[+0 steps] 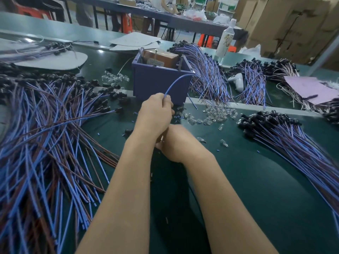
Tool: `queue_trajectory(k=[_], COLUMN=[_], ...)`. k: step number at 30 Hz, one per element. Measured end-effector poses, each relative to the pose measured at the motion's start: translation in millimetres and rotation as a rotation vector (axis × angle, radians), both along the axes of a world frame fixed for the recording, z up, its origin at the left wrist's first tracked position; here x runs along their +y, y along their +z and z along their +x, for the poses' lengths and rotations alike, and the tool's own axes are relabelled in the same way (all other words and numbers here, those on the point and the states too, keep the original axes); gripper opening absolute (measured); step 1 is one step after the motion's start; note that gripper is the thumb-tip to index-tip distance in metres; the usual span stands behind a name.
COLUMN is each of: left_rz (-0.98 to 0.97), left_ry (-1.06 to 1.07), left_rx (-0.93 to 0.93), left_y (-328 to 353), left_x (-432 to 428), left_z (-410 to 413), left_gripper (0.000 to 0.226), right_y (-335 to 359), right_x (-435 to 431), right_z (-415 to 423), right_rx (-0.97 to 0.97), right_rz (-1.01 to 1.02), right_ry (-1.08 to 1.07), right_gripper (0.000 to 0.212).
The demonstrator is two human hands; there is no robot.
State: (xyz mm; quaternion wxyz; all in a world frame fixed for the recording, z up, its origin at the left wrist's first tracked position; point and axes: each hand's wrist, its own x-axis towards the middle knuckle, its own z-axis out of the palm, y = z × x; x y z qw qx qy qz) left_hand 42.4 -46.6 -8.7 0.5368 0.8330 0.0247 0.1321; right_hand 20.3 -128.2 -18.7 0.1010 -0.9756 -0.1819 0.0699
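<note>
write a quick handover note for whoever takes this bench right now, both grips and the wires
Left grip: fingers curled round one blue wire, which arcs up in front of the purple box.
Right grip: tucked under the left arm, fingers hidden, so its hold cannot be told.
Things: big heap of black-capped wires at left, smaller pile at right, clear bulbs scattered on the green mat.
Done: unclear which pile is finished.
Left: probably work through the wires one at a time.

Where: we look from a camera on the person's head.
Way: we face forward and down at the green table (256, 180).
Near: the left hand (156, 114) and right hand (177, 143) are close under us.
</note>
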Motion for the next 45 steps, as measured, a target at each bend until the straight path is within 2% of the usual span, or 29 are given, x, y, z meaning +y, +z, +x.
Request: queue_trajectory(k=[4,6,12,15,17,18,20,22,25,27,28,29,31,32,33,35,36,38,40,43,45], left_rz=[0.177,0.163,-0.002,-0.069,-0.211,-0.26,-0.289,-0.277,-0.134,-0.106,-0.149,-0.275,-0.723,-0.947,-1.127,-1.346,-1.381,-1.312,-1.234,-1.263,-1.306], left_ry=[-0.141,-0.24,-0.407,-0.397,-0.38,-0.402,-0.497,-0.628,-0.72,-0.713,-0.699,-0.672,-0.58,-0.539,-0.516,-0.467,-0.397,-0.17,0.001,0.142,0.183], left_rx=[0.065,0.086,0.143,0.026,-0.111,-0.161,-0.211,-0.17,0.017,0.128,0.166,0.198,0.229,0.201,0.159,0.113,0.115,0.108,0.093,0.108,0.111], left_y=[5.6,10.2,16.8,17.8,23.3,25.9,27.6,25.8,19.6,14.6,12.7,11.4,11.7,12.2,12.2,10.2,8.3,3.5,-3.1,-9.5,-12.1], left_x=[2.7,0.5,-3.6,-5.9,-11.7,-15.1,-20.2,-21.7,-20.1,-18.6,-17.1,-14.9,-6.4,-0.6,4.5,9.3,9.9,8.4,4.5,1.1,1.5], left_z=[-5.0,-7.6,-14.2,-15.3,-16.9,-18.7,-23.2,-25.8,-26.4,-25.5,-24.0,-21.4,-13.2,-9.5,-6.7,-4.0,-2.7,1.9,7.0,11.9,13.7], left_gripper=[0.04,0.045,0.034,0.028,0.027,0.026,0.025,0.022,0.019,0.017,0.017,0.02,0.032,0.033,0.029,0.019,0.02,0.024,0.03,0.038,0.041], right_y=[35.1,57.3,75.8,68.1,59.1,55.8,52.7,54.6,59.4,58.4,56.8,54.7,49.5,47.7,46.1,40.7,36.7,28.1,19.9,9.8,6.3], right_x=[-12.8,-20.3,-39.7,-50.4,-54.2,-53.2,-47.5,-43.7,-43.6,-43.0,-43.1,-44.1,-48.5,-51.1,-53.6,-59.3,-63.5,-73.4,-80.0,-78.6,-69.9], right_z=[3.7,5.9,1.5,6.4,6.4,6.0,2.1,-2.1,-4.6,-5.1,-4.4,-3.5,0.2,1.5,2.4,3.8,4.9,7.6,10.4,13.1,11.7], right_rx=[-0.022,0.001,-0.065,-0.338,-0.485,-0.445,-0.229,-0.095,-0.211,-0.236,-0.256,-0.302,-0.384,-0.357,-0.278,-0.066,0.009,0.062,0.065,0.085,0.007], right_rz=[-0.097,-0.102,0.178,0.425,0.718,0.892,1.19,1.427,1.544,1.508,1.421,1.271,0.94,0.806,0.683,0.415,0.291,0.18,0.174,0.174,0.23], right_ry=[-0.057,-0.114,-0.25,-0.401,-0.491,-0.511,-0.475,-0.403,-0.303,-0.258,-0.274,-0.305,-0.321,-0.291,-0.252,-0.204,-0.215,-0.296,-0.394,-0.489,-0.513], right_gripper=[0.023,0.018,0.008,0.005,0.007,0.007,0.02,0.029,0.033,0.032,0.03,0.03,0.03,0.031,0.032,0.033,0.034,0.033,0.031,0.029,0.026])
